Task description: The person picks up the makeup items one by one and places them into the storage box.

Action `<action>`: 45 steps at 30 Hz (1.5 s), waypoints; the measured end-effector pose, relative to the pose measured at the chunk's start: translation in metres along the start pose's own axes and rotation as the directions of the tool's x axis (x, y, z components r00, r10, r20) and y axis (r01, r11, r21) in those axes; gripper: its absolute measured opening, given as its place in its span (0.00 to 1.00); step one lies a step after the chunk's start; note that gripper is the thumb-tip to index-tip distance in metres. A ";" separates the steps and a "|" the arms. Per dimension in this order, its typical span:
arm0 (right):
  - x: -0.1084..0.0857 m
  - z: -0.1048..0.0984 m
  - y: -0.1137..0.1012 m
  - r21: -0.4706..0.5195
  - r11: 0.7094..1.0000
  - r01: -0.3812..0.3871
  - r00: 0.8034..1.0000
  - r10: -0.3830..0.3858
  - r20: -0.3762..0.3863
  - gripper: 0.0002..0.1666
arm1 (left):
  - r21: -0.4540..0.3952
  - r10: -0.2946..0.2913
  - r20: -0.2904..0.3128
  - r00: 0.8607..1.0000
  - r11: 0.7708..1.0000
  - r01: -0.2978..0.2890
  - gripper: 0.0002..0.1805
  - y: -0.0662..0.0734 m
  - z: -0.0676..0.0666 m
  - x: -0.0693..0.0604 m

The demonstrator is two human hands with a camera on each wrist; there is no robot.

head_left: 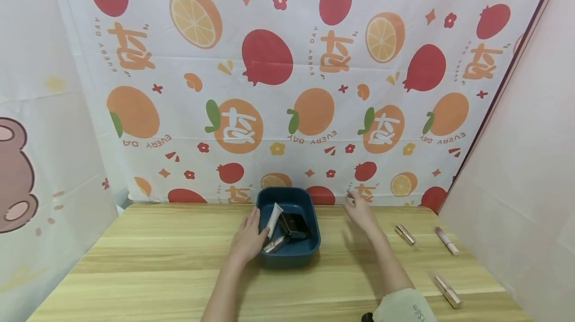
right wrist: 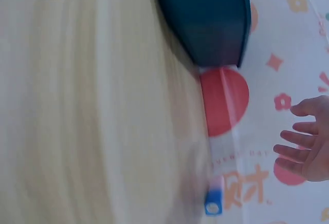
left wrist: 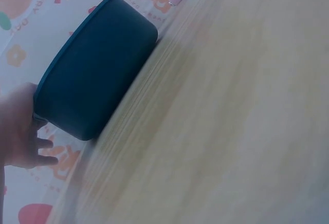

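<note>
The blue bin (head_left: 287,261) stood upright at the back of the wooden table (head_left: 170,262), near the fruit-print backdrop (head_left: 287,127). The left hand (head_left: 248,238) held the bin at its left rim: the thumb lay over the inner side of the rim and the other fingers lay outside it. In the left wrist view, the outer fingers were straight and slightly apart; the firmness of the grip could not be told.

The bin contained 3 items. A white tube (head_left: 274,218) leaned beside the left wall, next to the thumb. A black case (head_left: 294,225) rested to the right of the tube. A small silvery item (head_left: 275,244) lay at the near left.

The right hand (head_left: 361,212) was raised to the right of the bin, apart from it, with the fingers extended and spread. A small pink-and-blue item (right wrist: 213,201) lay along the table's back edge, near that hand.

At the right side of the table, 3 slim tubes lay apart: 1 gold tube (head_left: 406,235), 1 pink tube (head_left: 446,241) and 1 nearer metallic tube (head_left: 447,292).
</note>
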State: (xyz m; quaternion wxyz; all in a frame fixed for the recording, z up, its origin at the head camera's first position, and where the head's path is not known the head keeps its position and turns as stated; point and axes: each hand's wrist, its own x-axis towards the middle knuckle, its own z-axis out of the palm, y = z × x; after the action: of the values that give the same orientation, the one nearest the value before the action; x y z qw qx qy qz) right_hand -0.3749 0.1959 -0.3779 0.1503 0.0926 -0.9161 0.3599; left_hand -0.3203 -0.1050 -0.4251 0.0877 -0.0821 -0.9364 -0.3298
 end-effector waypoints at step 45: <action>-0.006 -0.001 0.075 -0.292 0.909 -0.298 0.940 0.333 0.078 0.22 | -0.053 -0.018 0.014 1.000 0.998 0.018 0.38 0.003 0.000 -0.002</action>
State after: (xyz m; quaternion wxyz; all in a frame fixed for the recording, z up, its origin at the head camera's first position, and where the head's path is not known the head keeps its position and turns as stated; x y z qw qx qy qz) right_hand -0.3902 0.2510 -0.4265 0.0432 -0.0562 -0.9677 0.2420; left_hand -0.3178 -0.1026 -0.4238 0.0760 -0.0783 -0.9286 -0.3547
